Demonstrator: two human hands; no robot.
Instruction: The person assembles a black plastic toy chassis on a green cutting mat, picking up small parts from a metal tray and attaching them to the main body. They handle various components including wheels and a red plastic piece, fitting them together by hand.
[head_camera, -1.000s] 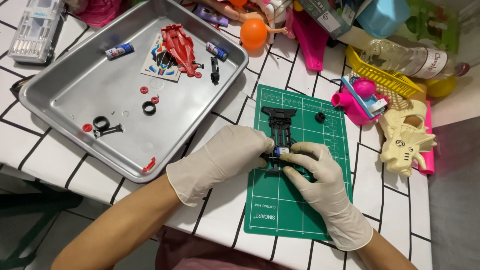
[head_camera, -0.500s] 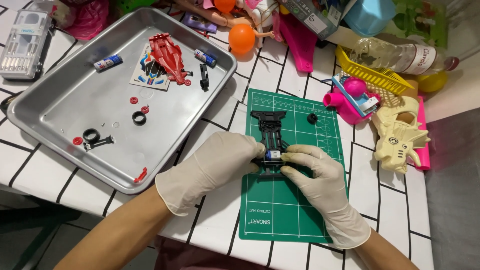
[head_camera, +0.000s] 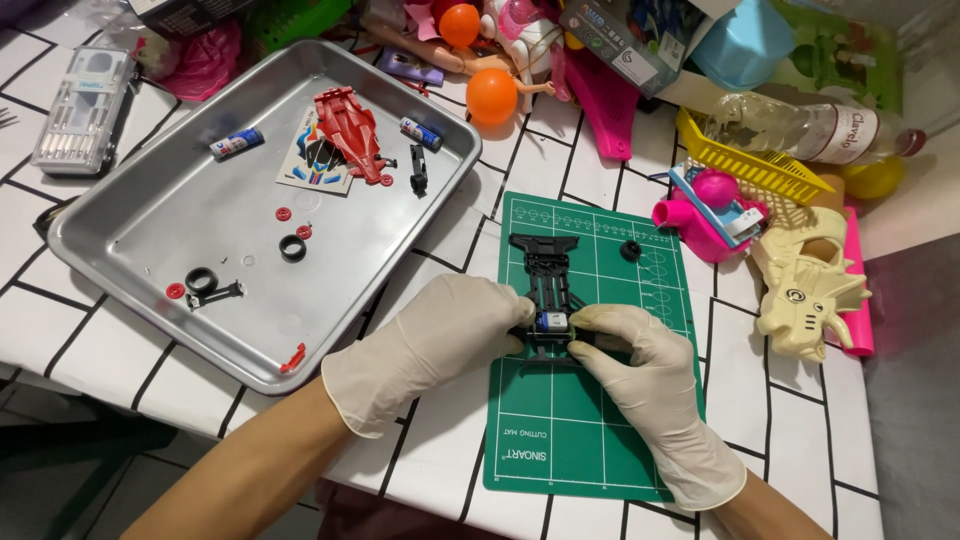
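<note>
While the gloved left hand (head_camera: 440, 345) and gloved right hand (head_camera: 640, 385) pinch a black plastic toy-car chassis (head_camera: 548, 285) with closed fingers on the green cutting mat (head_camera: 580, 440), the metal tray (head_camera: 130, 250) holds a red car body (head_camera: 350, 130), batteries (head_camera: 237, 143) and a black tyre (head_camera: 292, 248).

A white table top (head_camera: 90, 330) gridded with black lines fills the view under even indoor light, with dark floor (head_camera: 60, 470) showing past its near edge.
</note>
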